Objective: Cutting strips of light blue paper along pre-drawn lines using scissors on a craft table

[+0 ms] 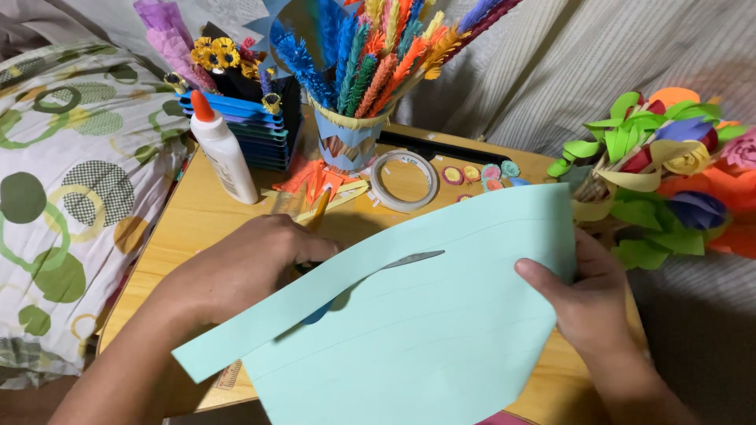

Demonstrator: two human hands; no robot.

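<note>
left hand (252, 264) wrapped around scissors (409, 260), thumb side up, cutting into a light blue paper sheet (425, 330). only a grey blade tip showing in the cut, plus a bit of blue handle under the strip. long thin strip already partly cut loose along the top edge, hanging down to the left. pencil lines across the sheet, one under another.

right hand (587, 299) pinching the right edge of the same sheet, thumb on top, fingers hidden behind. sheet held up over the front of a wooden table (189, 220).

behind the hands: white glue bottle (223, 149) with an orange cap, standing upright. ring of tape (405, 180) lying flat. blue paper cup (350, 138) full of fuzzy paper stems in many colors. small rolled paper circles (480, 175) just beside the tape. stack of colored paper (252, 130) behind the glue. big bunch of paper flowers (669, 169) at the right edge. spotted pillow (71, 173) at the left.
</note>
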